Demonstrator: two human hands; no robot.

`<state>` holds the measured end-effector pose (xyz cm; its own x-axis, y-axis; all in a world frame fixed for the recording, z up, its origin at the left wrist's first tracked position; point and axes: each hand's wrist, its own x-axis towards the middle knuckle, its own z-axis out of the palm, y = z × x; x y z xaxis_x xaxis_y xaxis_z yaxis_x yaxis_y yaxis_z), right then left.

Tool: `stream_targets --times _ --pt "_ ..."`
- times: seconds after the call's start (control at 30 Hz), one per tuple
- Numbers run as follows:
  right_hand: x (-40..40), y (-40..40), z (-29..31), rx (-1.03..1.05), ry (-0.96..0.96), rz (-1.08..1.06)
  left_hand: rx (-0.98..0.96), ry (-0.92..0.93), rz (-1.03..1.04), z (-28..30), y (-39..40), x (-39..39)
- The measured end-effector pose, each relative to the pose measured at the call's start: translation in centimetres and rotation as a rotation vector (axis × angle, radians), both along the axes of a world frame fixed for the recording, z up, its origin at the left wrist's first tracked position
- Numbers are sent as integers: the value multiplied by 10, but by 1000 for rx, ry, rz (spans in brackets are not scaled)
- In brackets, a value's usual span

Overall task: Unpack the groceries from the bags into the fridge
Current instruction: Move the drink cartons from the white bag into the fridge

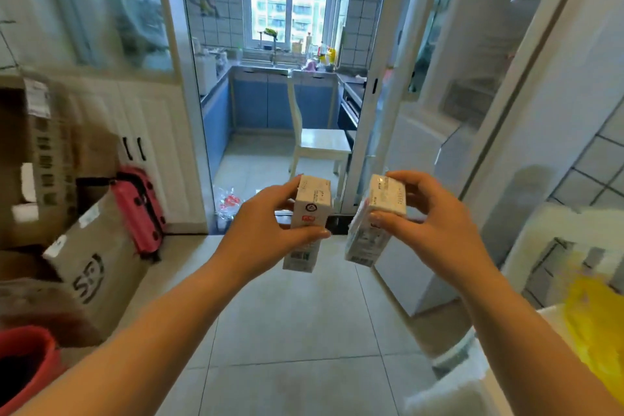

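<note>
- 2 small white drink cartons are held up in mid-air over a pale tiled floor, 1 in each hand, side by side with a narrow gap between them.
- The left carton stands nearly upright, with printed marks and a barcode near its lower end.
- The left hand grips it from the left side, thumb across the front face and fingertips curled over the top edge.
- The right carton is tilted, its top leaning to the right and its lower end angled toward the left carton.
- The right hand grips it from the right, thumb pressed on the near face and fingers wrapped over the top.
- Both bare forearms reach in from the bottom corners of the view.
- Just right of the right carton stands a tall white fridge; blur makes it unclear whether its door is open.
- At the far right, a yellow bag lies on a white surface.
- Straight ahead, a doorway opens onto a kitchen with blue cabinets, a window and a white chair.
- On the floor at the doorway lies a clear plastic bag with red print.
- At left are stacked cardboard boxes, a pink suitcase and, in the bottom corner, a red bucket.
</note>
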<state>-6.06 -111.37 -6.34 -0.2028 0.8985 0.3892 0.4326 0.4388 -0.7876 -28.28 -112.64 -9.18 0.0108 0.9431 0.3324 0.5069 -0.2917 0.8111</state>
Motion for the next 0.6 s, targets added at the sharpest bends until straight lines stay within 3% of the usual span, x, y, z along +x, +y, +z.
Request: stream_targets --times 0.47,0.6 --pt "-21 341 57 93 155 -41 85 -71 41 68 321 4" --pt "-15 412 63 94 105 -88 94 -57 26 73 398 8"
